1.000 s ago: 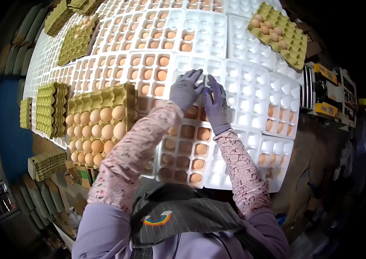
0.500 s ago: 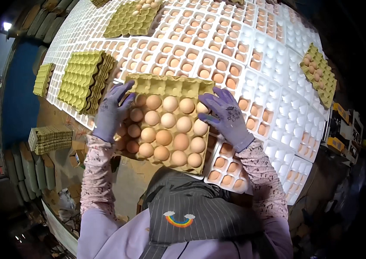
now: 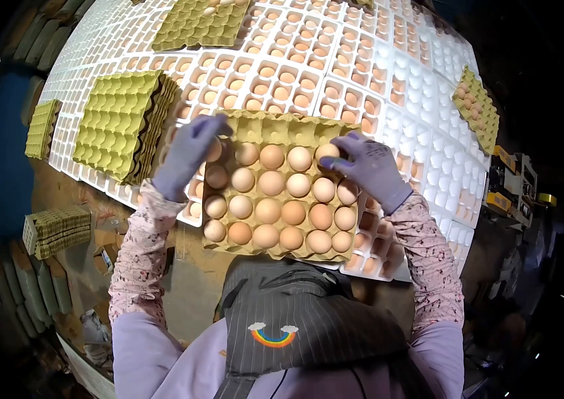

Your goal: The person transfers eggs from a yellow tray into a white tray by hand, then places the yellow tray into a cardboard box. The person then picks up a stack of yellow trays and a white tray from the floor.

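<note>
A pulp egg tray (image 3: 275, 125) holding several rows of brown eggs (image 3: 268, 211) lies in front of me, its far row of cups bare. My left hand (image 3: 192, 149), in a purple glove, is at the tray's far left corner. Its fingers curl around an egg (image 3: 213, 150), partly hidden by the glove and slightly blurred. At the far right side, my right hand (image 3: 367, 166) closes its thumb and fingers on another egg (image 3: 327, 152). Whether either egg is lifted clear of its cup is hard to see.
White trays (image 3: 421, 143) with eggs in many cups spread beneath and beyond. Stacked pulp trays (image 3: 112, 123) stand at left, with another stack (image 3: 59, 231) lower down. More pulp trays lie at the back (image 3: 199, 26) and right (image 3: 484, 123), the right one with eggs.
Both hands have left the tray's side edges, and their fingers have curled in on eggs at the far corners. The tray appears farther right and more level in view.
</note>
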The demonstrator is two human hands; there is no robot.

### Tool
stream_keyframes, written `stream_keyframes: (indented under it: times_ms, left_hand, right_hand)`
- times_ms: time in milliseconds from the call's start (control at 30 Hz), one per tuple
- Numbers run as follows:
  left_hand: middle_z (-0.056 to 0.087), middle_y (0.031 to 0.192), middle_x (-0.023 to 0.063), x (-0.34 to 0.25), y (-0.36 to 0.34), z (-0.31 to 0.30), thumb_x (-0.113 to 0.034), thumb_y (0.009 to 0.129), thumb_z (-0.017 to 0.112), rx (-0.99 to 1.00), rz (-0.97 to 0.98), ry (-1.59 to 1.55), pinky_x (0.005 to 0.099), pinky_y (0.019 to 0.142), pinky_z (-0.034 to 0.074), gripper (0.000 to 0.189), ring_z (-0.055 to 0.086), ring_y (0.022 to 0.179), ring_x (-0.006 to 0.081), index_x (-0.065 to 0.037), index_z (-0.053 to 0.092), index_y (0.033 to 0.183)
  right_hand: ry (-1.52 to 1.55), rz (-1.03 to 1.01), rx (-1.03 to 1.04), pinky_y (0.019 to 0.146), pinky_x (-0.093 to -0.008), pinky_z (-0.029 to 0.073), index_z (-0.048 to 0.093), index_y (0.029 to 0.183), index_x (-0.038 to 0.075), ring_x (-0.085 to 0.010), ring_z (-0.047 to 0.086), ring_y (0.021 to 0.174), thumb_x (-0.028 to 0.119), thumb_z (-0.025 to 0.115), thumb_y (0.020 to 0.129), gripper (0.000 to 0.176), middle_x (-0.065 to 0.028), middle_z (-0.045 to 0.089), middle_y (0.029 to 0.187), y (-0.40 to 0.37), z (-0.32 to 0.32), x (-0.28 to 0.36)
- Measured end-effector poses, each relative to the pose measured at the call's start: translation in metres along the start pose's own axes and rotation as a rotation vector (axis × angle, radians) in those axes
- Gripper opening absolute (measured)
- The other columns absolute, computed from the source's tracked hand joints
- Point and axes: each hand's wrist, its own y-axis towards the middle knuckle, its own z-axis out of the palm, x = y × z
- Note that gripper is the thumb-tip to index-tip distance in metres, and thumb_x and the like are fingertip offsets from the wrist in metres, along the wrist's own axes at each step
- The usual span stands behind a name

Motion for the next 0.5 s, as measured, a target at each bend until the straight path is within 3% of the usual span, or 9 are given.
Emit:
stream_keyframes:
  times_ms: [33, 100, 133, 167, 233, 333, 367, 433, 500]
  left_hand:
    - [0.063, 0.11, 0.0099, -0.011, 0.002, 0.015, -0.032, 0.094, 0.066, 0.03, 0.115, 0.452, 0.0334, 0.08, 0.054, 0.033, 0.067, 0.096, 0.0183, -0.002, 0.064, 0.11]
    - [0.06, 0.116, 0.0126, -0.011, -0.001, 0.031, -0.034, 0.089, 0.071, -0.052, 0.217, 0.794, 0.0383, 0.082, 0.054, 0.036, 0.067, 0.097, 0.0255, -0.006, 0.065, 0.113]
    - [0.059, 0.117, 0.0138, -0.012, 0.002, 0.03, -0.035, 0.089, 0.071, 0.05, 0.202, 0.842, 0.0386, 0.084, 0.053, 0.038, 0.066, 0.097, 0.0281, -0.009, 0.065, 0.116]
    - [0.058, 0.119, 0.0149, -0.014, 0.005, 0.029, -0.037, 0.089, 0.071, 0.152, 0.188, 0.892, 0.0388, 0.086, 0.053, 0.041, 0.066, 0.097, 0.0307, -0.012, 0.065, 0.12]
    - [0.058, 0.126, 0.0125, -0.019, 0.007, 0.02, -0.034, 0.09, 0.07, 0.157, 0.112, 0.855, 0.0358, 0.088, 0.052, 0.042, 0.067, 0.099, 0.0257, -0.009, 0.064, 0.124]
    - [0.055, 0.134, 0.007, -0.023, 0.003, 0.009, -0.026, 0.091, 0.064, 0.17, -0.121, -0.295, 0.0301, 0.091, 0.05, 0.04, 0.062, 0.108, 0.0198, -0.006, 0.063, 0.125]
    - [0.055, 0.134, 0.007, -0.019, 0.004, 0.013, -0.026, 0.091, 0.064, 0.174, -0.119, -0.293, 0.0301, 0.091, 0.05, 0.04, 0.062, 0.108, 0.0198, -0.006, 0.063, 0.125]
    - [0.054, 0.136, 0.008, -0.014, 0.009, 0.025, -0.021, 0.091, 0.062, 0.159, 0.391, 0.052, 0.0325, 0.093, 0.051, 0.039, 0.061, 0.113, 0.0234, -0.009, 0.062, 0.128]
    - [0.054, 0.134, 0.0092, -0.02, 0.003, 0.044, -0.02, 0.09, 0.063, 0.122, 0.421, 0.443, 0.0368, 0.092, 0.052, 0.033, 0.059, 0.114, 0.0279, -0.013, 0.064, 0.122]
  right_hand:
    - [-0.006, 0.004, -0.001, 0.079, -0.0387, 0.053, 0.06, 0.124, 0.013, -0.0239, 0.066, 0.095, 0.04, 0.063, 0.092, 0.042, -0.0089, 0.062, 0.106, -0.001, -0.005, -0.003]
    - [1.366, 0.155, 0.094, 0.078, -0.0343, 0.055, 0.06, 0.126, 0.014, -0.0182, 0.065, 0.097, 0.027, 0.064, 0.092, 0.036, -0.0075, 0.062, 0.118, -0.005, -0.012, -0.01]
    - [1.487, 0.111, 0.054, 0.078, -0.0299, 0.056, 0.063, 0.124, 0.015, -0.015, 0.064, 0.099, 0.019, 0.066, 0.09, 0.034, -0.0078, 0.056, 0.131, -0.009, -0.019, 0.002]
    - [1.486, 0.112, 0.053, 0.078, -0.0299, 0.056, 0.063, 0.124, 0.015, -0.015, 0.064, 0.099, 0.019, 0.066, 0.09, 0.034, -0.0078, 0.056, 0.131, -0.005, -0.013, 0.005]
    - [0.805, -0.194, -0.154, 0.079, -0.032, 0.056, 0.066, 0.119, 0.015, -0.0193, 0.065, 0.098, 0.026, 0.069, 0.09, 0.031, -0.0096, 0.052, 0.136, 0.008, 0.006, 0.01]
    - [-0.076, -0.188, -0.144, 0.093, -0.0432, 0.051, 0.067, 0.103, 0.013, -0.0294, 0.056, 0.114, 0.036, 0.07, 0.086, 0.029, -0.0086, 0.047, 0.142, 0.017, 0.015, 0.042]
    - [-0.174, -0.194, -0.128, 0.094, -0.0445, 0.05, 0.066, 0.102, 0.013, -0.0297, 0.054, 0.116, 0.035, 0.068, 0.087, 0.027, -0.0081, 0.046, 0.143, 0.022, 0.025, 0.039]
    - [-0.089, -0.173, -0.218, 0.092, -0.0417, 0.051, 0.066, 0.105, 0.012, -0.0272, 0.056, 0.113, 0.036, 0.065, 0.091, 0.029, -0.0082, 0.049, 0.139, 0.018, 0.028, 0.034]
    - [-0.006, -0.147, -0.302, 0.09, -0.0388, 0.052, 0.066, 0.108, 0.011, -0.0248, 0.058, 0.109, 0.037, 0.061, 0.094, 0.031, -0.0084, 0.053, 0.135, 0.007, 0.027, 0.027]
